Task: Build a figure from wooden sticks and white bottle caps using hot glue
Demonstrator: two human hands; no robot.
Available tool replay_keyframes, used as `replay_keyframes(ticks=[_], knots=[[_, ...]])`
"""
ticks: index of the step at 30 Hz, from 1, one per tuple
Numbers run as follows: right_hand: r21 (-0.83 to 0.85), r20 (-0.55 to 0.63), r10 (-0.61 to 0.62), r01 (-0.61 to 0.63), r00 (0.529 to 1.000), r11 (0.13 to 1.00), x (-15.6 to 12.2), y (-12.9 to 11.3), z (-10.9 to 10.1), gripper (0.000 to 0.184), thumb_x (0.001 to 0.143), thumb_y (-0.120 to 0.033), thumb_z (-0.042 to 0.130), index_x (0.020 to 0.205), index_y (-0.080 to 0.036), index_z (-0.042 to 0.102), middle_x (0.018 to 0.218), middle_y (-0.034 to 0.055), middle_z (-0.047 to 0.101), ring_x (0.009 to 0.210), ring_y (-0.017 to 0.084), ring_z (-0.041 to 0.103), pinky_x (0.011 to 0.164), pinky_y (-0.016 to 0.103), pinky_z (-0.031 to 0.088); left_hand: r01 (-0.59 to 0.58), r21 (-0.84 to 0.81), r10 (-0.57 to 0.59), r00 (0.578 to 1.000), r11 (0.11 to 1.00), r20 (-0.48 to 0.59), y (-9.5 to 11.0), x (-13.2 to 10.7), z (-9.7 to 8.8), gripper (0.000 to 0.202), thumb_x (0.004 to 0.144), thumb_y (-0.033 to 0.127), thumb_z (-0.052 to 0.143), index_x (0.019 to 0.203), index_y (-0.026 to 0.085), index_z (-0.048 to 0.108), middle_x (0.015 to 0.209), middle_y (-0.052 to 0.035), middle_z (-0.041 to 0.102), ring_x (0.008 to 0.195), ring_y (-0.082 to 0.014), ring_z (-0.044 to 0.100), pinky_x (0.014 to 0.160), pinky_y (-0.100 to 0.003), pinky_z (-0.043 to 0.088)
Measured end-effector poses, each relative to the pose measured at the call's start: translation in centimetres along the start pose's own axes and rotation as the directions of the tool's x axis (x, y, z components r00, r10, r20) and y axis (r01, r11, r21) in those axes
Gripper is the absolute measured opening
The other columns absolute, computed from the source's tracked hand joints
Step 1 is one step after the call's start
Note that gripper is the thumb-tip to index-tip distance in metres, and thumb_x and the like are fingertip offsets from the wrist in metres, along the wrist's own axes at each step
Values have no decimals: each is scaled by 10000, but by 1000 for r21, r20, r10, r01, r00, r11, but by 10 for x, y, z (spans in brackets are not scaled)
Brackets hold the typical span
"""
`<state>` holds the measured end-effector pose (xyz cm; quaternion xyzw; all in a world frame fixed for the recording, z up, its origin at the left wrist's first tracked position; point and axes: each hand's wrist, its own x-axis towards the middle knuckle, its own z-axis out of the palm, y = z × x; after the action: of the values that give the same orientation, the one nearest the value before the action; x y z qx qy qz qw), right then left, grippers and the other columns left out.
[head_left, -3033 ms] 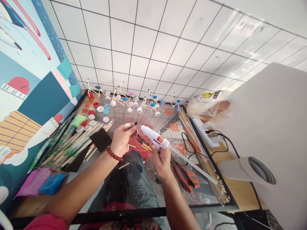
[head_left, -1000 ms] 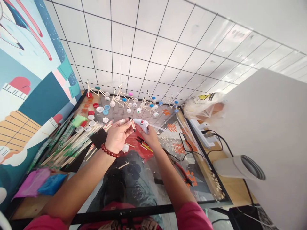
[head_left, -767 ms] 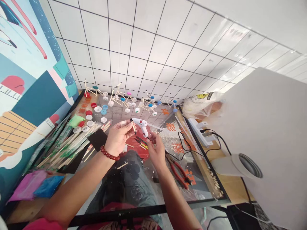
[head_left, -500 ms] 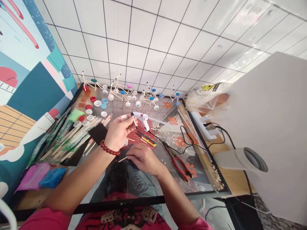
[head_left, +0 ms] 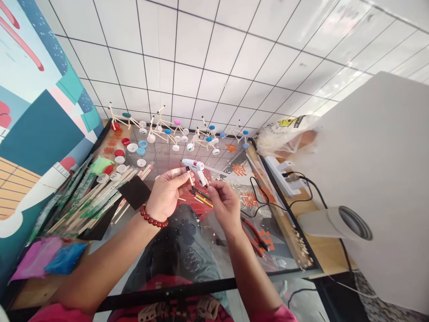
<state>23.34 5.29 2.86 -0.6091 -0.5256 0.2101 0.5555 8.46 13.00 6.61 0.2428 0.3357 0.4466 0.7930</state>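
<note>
My left hand, with a red bead bracelet at the wrist, pinches a short wooden stick with black ends between thumb and fingers. Close to its right, my right hand is closed, thumb against fingers, on a thin wooden stick that is mostly hidden. Just beyond both hands, a white hot glue gun lies on the glass tabletop, its handle near my right fingertips. Below it are scissors and a yellow-handled cutter, partly covered by my right hand.
Several stick figures with bottle caps stand along the tiled wall. Loose caps and bundled wooden sticks lie left. Red-handled pliers, a black cord and a power strip are on the right.
My right hand has moved up and to the right, from low over the table to beside the glue gun. My left hand keeps its black-ended stick, slightly lower. The view has shifted slightly.
</note>
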Motion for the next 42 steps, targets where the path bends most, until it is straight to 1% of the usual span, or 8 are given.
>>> replay_keyframes(ticks=[4,8,14,18,24,27,32,42], knots=[[311,9,181,-175,983,934,11,-9,16,208,856,-351,681,1000,-202,700,881,34,756,759,158,704,736,305,593,10,42,-11,999,999,38,-4,-3,3,313,544,239,940,758,108,754,732,-40,730,638,-107,636,606,-207,526],[360,-8,224,-206,975,910,12,-8,24,245,819,-365,719,998,-198,701,937,50,769,832,179,730,805,337,606,19,59,-21,999,998,36,-6,-4,3,332,527,266,950,751,113,758,736,-36,732,634,-107,637,626,-214,532],[-51,53,162,-159,985,986,-7,18,21,147,850,-283,618,910,-194,719,792,27,742,657,152,653,654,271,528,20,35,-21,999,999,36,-8,-1,-1,307,540,253,944,743,137,745,735,-25,732,670,-110,657,658,-218,544],[-361,218,37,45,975,932,-26,32,23,166,822,-148,582,845,-217,731,805,27,745,738,171,659,706,265,488,33,4,-33,999,999,22,-8,0,-2,310,534,223,943,746,141,732,742,-15,730,687,-108,662,669,-219,543],[-478,370,-54,239,928,845,-33,39,27,187,808,-82,587,792,-216,717,786,44,716,772,192,644,739,283,484,46,6,-46,998,999,41,-8,0,-2,291,556,213,931,740,133,720,717,-8,708,676,-107,647,686,-235,528],[-373,298,-66,180,952,910,-29,31,22,175,830,-137,613,929,-217,732,912,65,743,856,212,668,804,328,521,49,17,-50,997,999,54,-10,0,-2,266,584,204,916,749,127,722,712,-12,697,672,-108,638,697,-241,519],[74,120,96,-105,988,992,-20,5,12,373,855,-284,677,1221,-217,646,1094,70,743,918,185,691,857,338,561,93,56,-100,985,994,141,-13,0,-2,220,640,239,891,732,127,726,687,-21,680,643,-111,611,652,-233,483],[250,45,125,-133,991,959,-18,8,20,206,895,-379,687,1001,-222,769,928,42,764,809,169,680,777,309,557,96,48,-103,981,994,166,-17,-2,1,203,633,212,895,715,124,732,696,-9,671,643,-94,596,649,-215,481]])
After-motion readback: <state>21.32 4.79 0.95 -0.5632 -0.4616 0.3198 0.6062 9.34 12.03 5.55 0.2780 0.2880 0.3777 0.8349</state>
